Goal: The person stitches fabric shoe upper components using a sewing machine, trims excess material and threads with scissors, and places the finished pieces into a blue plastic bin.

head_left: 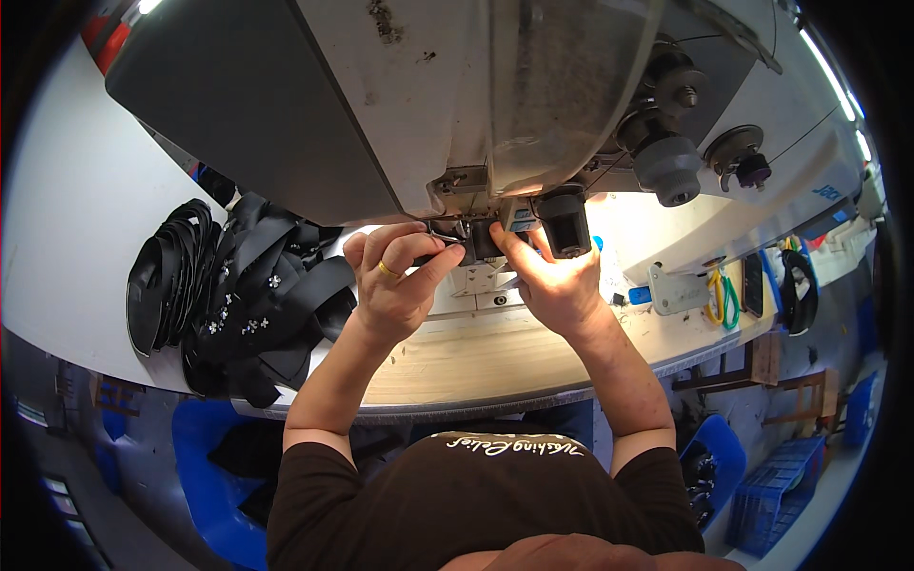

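Note:
Under the head of a sewing machine, a small black fabric piece lies by the needle area. My left hand, with a gold ring on one finger, pinches its left edge between thumb and fingertips. From the other side my right hand holds the piece, one fingertip pressed against it. A black cylindrical part of the machine covers some of my right fingers. How the black piece is folded is too dark to make out.
Left on the table are a stack of curved black strips and a heap of black pieces with small light flower ornaments. Right lie yellow-and-green-handled scissors and a dark flat device. Blue bins and a blue crate stand below.

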Demonstrator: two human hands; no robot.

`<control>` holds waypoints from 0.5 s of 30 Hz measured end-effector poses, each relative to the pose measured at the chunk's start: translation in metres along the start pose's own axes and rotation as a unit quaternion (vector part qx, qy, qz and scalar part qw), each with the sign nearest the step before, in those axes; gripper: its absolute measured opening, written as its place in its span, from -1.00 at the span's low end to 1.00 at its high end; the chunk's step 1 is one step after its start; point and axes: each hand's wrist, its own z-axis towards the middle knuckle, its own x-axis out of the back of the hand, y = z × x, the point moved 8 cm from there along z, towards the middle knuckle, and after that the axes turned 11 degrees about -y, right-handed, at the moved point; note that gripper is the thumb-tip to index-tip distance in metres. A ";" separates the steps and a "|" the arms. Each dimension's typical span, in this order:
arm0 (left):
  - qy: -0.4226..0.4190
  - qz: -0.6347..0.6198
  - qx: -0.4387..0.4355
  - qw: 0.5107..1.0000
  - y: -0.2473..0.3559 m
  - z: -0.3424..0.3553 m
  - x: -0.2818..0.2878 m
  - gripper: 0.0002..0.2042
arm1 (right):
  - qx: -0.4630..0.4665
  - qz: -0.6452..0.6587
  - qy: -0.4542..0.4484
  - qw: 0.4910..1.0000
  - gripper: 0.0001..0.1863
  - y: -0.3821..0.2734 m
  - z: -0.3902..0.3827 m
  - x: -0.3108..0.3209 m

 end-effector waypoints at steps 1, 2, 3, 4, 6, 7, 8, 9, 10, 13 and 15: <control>0.006 -0.003 0.000 1.000 0.000 0.000 0.000 -0.75 | 0.000 0.001 -0.006 1.000 -0.73 0.001 -0.001 -0.001; 0.005 -0.002 0.002 1.000 -0.001 -0.001 0.000 -0.75 | 0.002 0.005 -0.012 1.000 -0.75 0.001 -0.001 -0.003; 0.008 -0.001 0.002 1.000 -0.002 -0.002 0.000 -0.76 | 0.003 0.006 -0.013 1.000 -0.75 0.001 0.000 -0.003; 0.010 0.000 0.002 1.000 -0.004 -0.002 -0.001 -0.77 | -0.007 0.013 -0.017 1.000 -0.64 0.002 0.001 -0.004; 0.023 0.006 0.009 1.000 -0.010 -0.006 -0.006 -0.79 | -0.013 0.020 -0.023 0.999 -0.52 0.004 0.002 -0.004; 0.035 0.010 0.014 0.999 -0.013 -0.008 -0.008 -0.80 | -0.023 0.025 -0.035 0.999 -0.53 0.008 0.002 -0.007; 0.036 0.011 0.014 0.999 -0.016 -0.007 -0.011 -0.80 | -0.034 0.029 -0.047 0.998 -0.54 0.013 0.002 -0.011; 0.045 0.007 0.018 0.999 -0.020 -0.006 -0.013 -0.82 | -0.049 0.029 -0.049 0.997 -0.56 0.017 0.002 -0.012; 0.053 0.003 0.022 0.998 -0.023 -0.007 -0.014 -0.83 | -0.047 0.030 -0.048 0.997 -0.56 0.020 0.003 -0.012; 0.042 -0.008 0.017 0.999 -0.029 -0.003 -0.018 -0.84 | -0.033 0.007 -0.035 0.999 -0.77 0.026 0.004 -0.008; 0.039 -0.008 0.012 0.999 -0.030 -0.001 -0.019 -0.85 | -0.051 0.020 -0.058 0.997 -0.77 0.035 -0.003 -0.013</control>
